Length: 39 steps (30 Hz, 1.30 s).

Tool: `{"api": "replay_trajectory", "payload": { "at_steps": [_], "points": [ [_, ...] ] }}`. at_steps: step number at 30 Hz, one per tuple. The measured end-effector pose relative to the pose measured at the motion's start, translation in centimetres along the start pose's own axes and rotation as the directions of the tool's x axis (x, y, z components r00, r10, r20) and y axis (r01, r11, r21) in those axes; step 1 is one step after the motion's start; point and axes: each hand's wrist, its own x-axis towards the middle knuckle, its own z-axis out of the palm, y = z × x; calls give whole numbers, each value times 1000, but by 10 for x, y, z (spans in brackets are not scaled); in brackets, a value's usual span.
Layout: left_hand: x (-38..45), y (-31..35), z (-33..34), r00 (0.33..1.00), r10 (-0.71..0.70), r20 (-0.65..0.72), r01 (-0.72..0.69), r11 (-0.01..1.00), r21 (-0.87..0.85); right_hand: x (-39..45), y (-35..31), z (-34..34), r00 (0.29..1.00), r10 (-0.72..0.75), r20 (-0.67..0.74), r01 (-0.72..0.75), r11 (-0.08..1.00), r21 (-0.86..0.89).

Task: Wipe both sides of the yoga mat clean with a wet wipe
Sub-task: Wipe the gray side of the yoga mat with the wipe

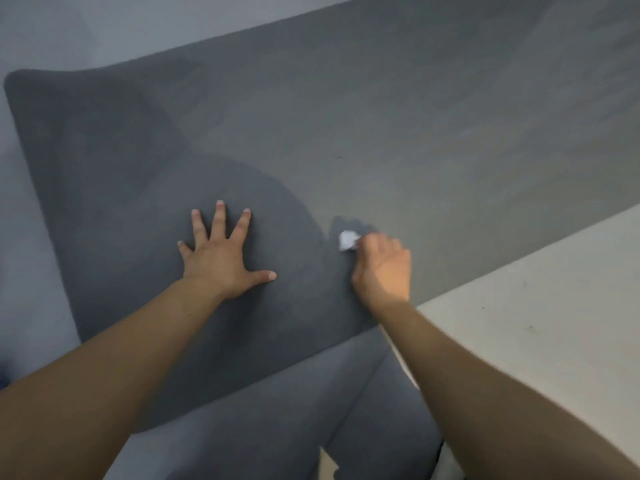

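The yoga mat, dark grey, lies flat on the floor and fills most of the view, running from the rounded corner at the far left away to the upper right. A darker patch spreads around and behind the left hand; it may be damp from wiping or simply shadow, and the picture does not settle which.

On the mat, just to the right of that patch's edge, sits the wet wipe, a small white wad. The right hand holds it, fingers curled round it and pressing it down onto the mat. Left of the wipe and a little apart from it, the left hand lies flat on the mat with fingers spread wide, holding nothing, bracing the mat.

To wipe well, I judge the wipe would serve better opened out than bunched, so more of it meets the surface. Strokes should overlap, working from the dark patch toward the paler stretch on the right. The flat hand should hold the mat down near the wipe so it does not ruck. This side looks largely unfinished, and the underside remains.
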Motion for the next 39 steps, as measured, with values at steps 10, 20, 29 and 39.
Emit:
{"api": "replay_trajectory", "payload": {
  "at_steps": [10,20,29,39],
  "points": [
    [4,-6,-12,998,7,57,-3,997,-79,-4,-92,17,999,7,32,-12,988,156],
    [5,-11,-17,996,43,83,-42,999,-13,78,5,3,999,50,7,-50,999,-2],
    [6,-8,-21,998,12,58,-10,999,-39,47,-104,21,994,-23,103,8,989,147],
    [11,-14,-31,999,38,3,-38,994,105,124,-3,10,999,31,-13,-30,999,37]
  ]
}}
